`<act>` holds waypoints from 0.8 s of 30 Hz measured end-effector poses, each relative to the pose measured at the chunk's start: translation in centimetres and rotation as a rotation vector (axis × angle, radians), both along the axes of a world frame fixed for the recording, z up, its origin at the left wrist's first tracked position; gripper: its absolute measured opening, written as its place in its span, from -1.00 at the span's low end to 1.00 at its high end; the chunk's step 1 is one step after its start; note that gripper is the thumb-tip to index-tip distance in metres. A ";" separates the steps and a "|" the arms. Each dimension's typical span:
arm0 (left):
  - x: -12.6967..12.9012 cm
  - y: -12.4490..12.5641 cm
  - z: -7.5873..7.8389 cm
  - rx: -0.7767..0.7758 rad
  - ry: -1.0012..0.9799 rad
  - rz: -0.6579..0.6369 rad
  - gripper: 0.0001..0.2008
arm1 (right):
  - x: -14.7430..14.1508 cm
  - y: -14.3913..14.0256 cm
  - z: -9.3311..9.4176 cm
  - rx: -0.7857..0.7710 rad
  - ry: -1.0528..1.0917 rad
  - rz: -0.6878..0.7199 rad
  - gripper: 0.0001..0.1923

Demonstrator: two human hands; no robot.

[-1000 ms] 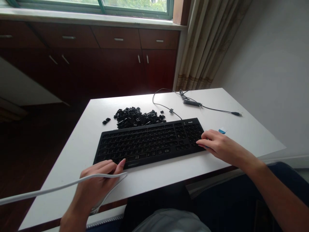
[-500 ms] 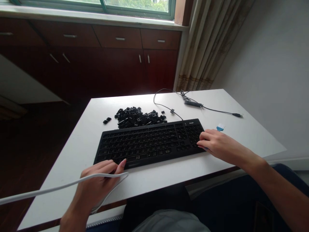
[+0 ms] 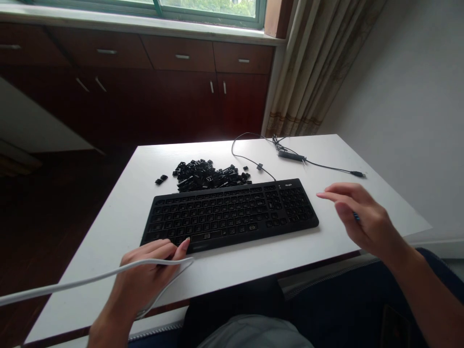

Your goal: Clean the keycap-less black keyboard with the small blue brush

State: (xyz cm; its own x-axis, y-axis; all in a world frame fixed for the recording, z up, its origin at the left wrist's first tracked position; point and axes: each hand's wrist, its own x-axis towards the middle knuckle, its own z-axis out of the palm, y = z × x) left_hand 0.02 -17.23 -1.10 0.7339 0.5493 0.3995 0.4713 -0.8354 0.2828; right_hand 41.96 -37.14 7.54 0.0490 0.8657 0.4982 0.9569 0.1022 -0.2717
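Note:
A black keyboard [image 3: 232, 212] without most of its keycaps lies slightly tilted across the white table. My left hand [image 3: 152, 261] grips its front left corner, thumb along the front edge. A white cable [image 3: 90, 279] runs across that hand. Off the keyboard's right end, my right hand [image 3: 362, 212] is in the air with its index finger stretched out to the left. A bit of a blue brush [image 3: 356, 216] shows between its thumb and fingers; the rest is hidden in the hand. Behind the keyboard lies a heap of black keycaps [image 3: 206, 176].
The keyboard's cable [image 3: 250, 158] curves back to a tied bundle [image 3: 292, 155], ending in a plug [image 3: 358, 174] at the right. A few loose keycaps [image 3: 161, 180] lie left of the heap. Dark red cabinets [image 3: 174, 101] and a curtain [image 3: 308, 72] stand beyond the white table [image 3: 108, 212].
My right hand has lifted off the keyboard's right end and moved right, its index finger now extended. The brush's bristles, seen behind it before, no longer show. My left hand stays put.

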 end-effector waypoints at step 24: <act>0.0 -0.1 0.0 -0.008 -0.003 0.006 -0.61 | -3.0 -0.2 -2.5 0.007 0.638 -0.347 -0.77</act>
